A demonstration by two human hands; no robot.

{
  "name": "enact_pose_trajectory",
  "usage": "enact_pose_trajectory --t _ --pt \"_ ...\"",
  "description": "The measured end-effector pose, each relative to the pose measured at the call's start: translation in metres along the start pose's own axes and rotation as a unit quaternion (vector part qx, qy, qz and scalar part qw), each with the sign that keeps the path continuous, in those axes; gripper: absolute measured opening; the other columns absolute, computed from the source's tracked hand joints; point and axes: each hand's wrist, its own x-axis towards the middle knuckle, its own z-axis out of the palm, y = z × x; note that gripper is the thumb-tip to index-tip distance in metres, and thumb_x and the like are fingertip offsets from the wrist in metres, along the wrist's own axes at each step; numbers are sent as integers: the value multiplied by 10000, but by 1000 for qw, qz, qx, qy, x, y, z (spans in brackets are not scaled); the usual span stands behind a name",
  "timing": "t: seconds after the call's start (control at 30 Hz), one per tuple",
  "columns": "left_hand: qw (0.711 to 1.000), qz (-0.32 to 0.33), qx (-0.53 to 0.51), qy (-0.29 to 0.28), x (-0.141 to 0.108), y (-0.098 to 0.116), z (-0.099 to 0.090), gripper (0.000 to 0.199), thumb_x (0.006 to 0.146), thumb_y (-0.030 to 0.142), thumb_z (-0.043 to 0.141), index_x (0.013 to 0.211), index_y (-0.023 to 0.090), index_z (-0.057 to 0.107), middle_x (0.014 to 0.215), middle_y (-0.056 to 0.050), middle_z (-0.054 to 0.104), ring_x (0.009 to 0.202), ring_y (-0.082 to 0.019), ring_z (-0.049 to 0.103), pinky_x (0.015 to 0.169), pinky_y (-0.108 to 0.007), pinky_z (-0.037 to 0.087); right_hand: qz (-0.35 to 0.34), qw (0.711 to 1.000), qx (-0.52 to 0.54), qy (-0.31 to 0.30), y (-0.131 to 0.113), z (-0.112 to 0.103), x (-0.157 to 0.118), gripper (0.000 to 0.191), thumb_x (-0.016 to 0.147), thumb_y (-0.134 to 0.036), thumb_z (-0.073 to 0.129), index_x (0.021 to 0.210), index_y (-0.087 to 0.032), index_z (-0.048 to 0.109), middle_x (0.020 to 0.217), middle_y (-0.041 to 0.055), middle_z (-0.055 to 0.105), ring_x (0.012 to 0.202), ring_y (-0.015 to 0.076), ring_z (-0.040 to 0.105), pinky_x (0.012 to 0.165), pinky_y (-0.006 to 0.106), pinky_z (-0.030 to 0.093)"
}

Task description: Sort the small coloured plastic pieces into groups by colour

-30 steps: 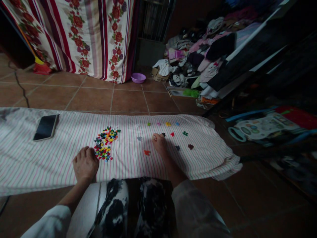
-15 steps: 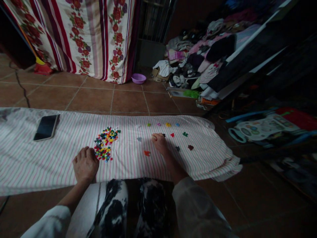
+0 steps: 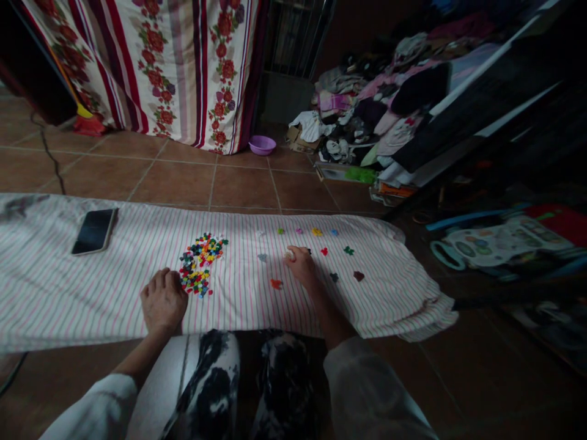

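My left hand (image 3: 164, 299) lies palm down on the striped cloth (image 3: 114, 299), fingers stretched out. Its fingertips are beside a mixed pile of small coloured pieces (image 3: 202, 260), like tiny building bricks. Further right, my right hand (image 3: 301, 266) is low over the cloth, thumb and fingers pinched at a small beige spot; what they hold is too small to name. Little single-colour groups surround it: grey pieces (image 3: 262, 257), orange pieces (image 3: 276, 284), red pieces (image 3: 324, 251), yellow pieces (image 3: 317, 232), green pieces (image 3: 349, 250) and brown pieces (image 3: 358, 276). The hand partly hides a dark group.
A phone (image 3: 95, 231) lies at the cloth's left. Beyond the table stand a purple basin (image 3: 262, 145) and a floral curtain (image 3: 156, 73) over a tiled floor (image 3: 243, 183). Clothes (image 3: 367, 110) are heaped at the back right, and a baby walker or toy (image 3: 486, 235) sits at the right.
The view has shifted slightly, so everything appears a little further right. My right thumb and fingers show a looser pinch, with beige visible between them. My left hand rests in the same place.
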Motion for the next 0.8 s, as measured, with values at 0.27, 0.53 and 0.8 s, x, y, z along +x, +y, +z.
enact_pose_trajectory --t 0.27,0.53,0.8 --pt "1000 3 -3 -3 0 -1 0 272 870 239 406 1073 168 573 1272 -131 576 1187 -280 494 955 -424 343 -61 994 93 9 -69 -9 -8 295 899 -220 474 1088 -152 691 983 93 653 786 159 610 780 267 482" --pt "1000 7 8 4 0 -2 3 266 866 228 419 1077 168 570 1280 -124 575 1181 -273 498 942 -415 346 -180 958 129 -182 -157 38 -22 266 940 -196 492 1096 -232 705 1017 39 654 934 133 619 849 220 455" --pt "999 20 14 33 0 -4 8 235 879 231 422 1046 168 574 1249 -120 596 1169 -276 515 923 -408 353 -170 953 58 -242 -204 63 -16 302 971 -342 441 1174 -329 665 1106 20 616 1013 148 585 863 239 459"
